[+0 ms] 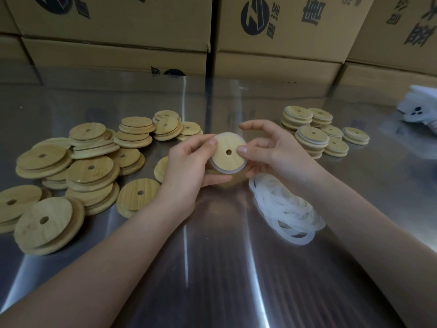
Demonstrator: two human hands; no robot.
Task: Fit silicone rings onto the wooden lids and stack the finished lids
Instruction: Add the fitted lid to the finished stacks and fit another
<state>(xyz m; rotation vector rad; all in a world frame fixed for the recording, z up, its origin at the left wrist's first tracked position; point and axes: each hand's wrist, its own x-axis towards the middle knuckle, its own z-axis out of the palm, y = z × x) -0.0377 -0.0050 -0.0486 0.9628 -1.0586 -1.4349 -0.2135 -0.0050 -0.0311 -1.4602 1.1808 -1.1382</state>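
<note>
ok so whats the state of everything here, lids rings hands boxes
held lid: off the table, white ring around its rim
left hand: grips the held lid
right hand: pinches the held lid's right edge
bare lids: loose heap, no rings
finished lids: ringed, in short stacks
spare rings: loose pile on the table
boxes: closed, stacked
</note>
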